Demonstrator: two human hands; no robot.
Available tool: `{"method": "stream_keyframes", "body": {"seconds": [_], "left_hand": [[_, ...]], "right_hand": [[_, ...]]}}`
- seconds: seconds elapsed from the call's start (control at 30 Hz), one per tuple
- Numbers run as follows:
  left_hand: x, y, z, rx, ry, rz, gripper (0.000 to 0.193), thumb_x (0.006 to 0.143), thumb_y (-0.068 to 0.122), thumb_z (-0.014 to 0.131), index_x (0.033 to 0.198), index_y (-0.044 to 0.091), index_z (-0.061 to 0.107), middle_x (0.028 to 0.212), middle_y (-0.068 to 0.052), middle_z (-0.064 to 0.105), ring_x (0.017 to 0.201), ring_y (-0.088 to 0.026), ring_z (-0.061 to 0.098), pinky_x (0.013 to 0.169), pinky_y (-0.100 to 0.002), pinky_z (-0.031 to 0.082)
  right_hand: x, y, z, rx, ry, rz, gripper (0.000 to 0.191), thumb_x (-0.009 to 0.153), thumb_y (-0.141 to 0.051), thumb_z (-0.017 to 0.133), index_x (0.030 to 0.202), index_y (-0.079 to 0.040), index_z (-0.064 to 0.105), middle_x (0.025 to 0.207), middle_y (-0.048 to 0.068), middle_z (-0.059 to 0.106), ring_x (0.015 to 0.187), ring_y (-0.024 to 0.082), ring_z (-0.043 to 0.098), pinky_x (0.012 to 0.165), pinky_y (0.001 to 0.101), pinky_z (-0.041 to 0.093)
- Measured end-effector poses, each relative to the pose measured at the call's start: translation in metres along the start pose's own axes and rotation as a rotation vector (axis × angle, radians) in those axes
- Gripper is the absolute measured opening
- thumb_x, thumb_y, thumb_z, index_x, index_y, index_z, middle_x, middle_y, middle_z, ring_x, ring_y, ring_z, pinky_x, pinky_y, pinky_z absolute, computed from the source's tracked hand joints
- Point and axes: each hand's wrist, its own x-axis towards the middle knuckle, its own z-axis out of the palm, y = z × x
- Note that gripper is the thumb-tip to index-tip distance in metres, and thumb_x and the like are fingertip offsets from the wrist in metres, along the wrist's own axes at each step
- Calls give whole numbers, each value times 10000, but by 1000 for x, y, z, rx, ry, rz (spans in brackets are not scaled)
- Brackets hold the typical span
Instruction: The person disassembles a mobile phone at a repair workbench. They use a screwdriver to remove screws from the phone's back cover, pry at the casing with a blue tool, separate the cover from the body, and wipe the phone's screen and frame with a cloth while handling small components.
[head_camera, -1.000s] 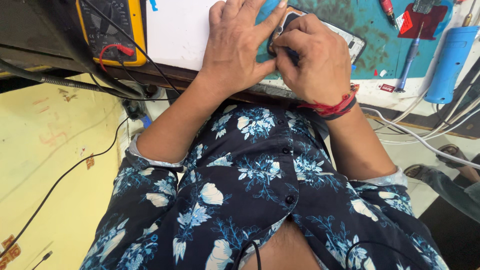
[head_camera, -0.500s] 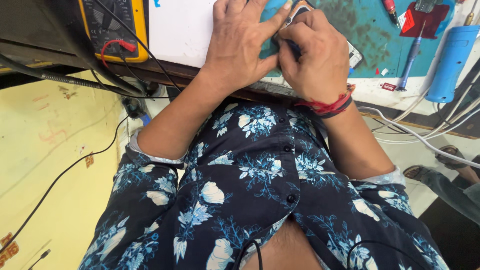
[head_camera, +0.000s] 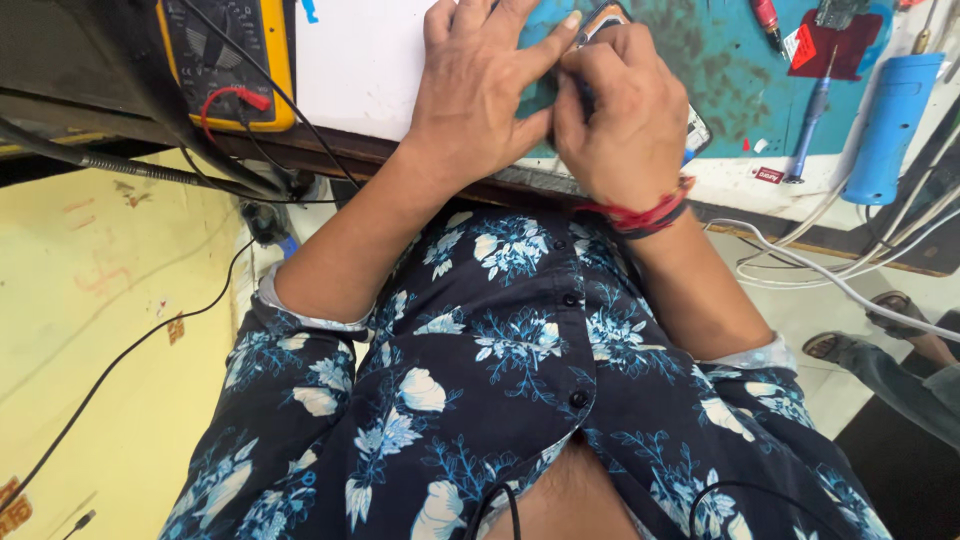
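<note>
My left hand (head_camera: 480, 90) lies flat, fingers spread, on a dark phone (head_camera: 698, 130) that rests on a teal work mat (head_camera: 720, 70) at the bench edge. My right hand (head_camera: 625, 120), with a red thread band at the wrist, is closed around a thin dark tool (head_camera: 584, 98) whose tip is against the phone, right beside my left fingers. The two hands hide most of the phone; only its top corner and its right edge show.
A yellow multimeter (head_camera: 225, 60) with red and black leads sits at the left on the bench, beside a white sheet (head_camera: 355, 60). On the right are a blue-handled screwdriver (head_camera: 815, 110) and a blue cylindrical tool (head_camera: 890, 110). White cables (head_camera: 820, 270) hang off the edge. Another person's sandalled foot (head_camera: 880, 310) is at the lower right.
Both hands stay on the phone. My right hand has shifted slightly over it, and the view has dipped a little.
</note>
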Motion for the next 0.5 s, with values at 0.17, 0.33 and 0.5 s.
{"method": "stream_keyframes", "body": {"seconds": [0.17,0.33,0.5], "left_hand": [[2,2,0,-25,-44,-47,648,846,351,832,1439,155,662,1413,-119,531,1305,-324,446,1037,-512,295],[3,0,-2,-16,13,-20,607,884,427,846,1401,164,668,1443,-130,514,1325,-335,426,1052,-501,290],[8,-9,2,9,49,-10,568,930,487,836,1339,122,682,1299,-130,574,1243,-339,483,1047,-514,313]], "right_hand": [[8,12,-16,65,-153,-79,84,915,-15,752,970,-53,701,1023,123,665,917,344,675,773,438,523],[-3,20,-26,134,27,-111,101,964,26,690,1031,-43,659,1074,126,647,982,331,675,891,423,546],[-30,36,-39,-130,175,177,78,999,6,651,1073,-7,673,1076,140,701,957,353,693,833,441,527]]}}
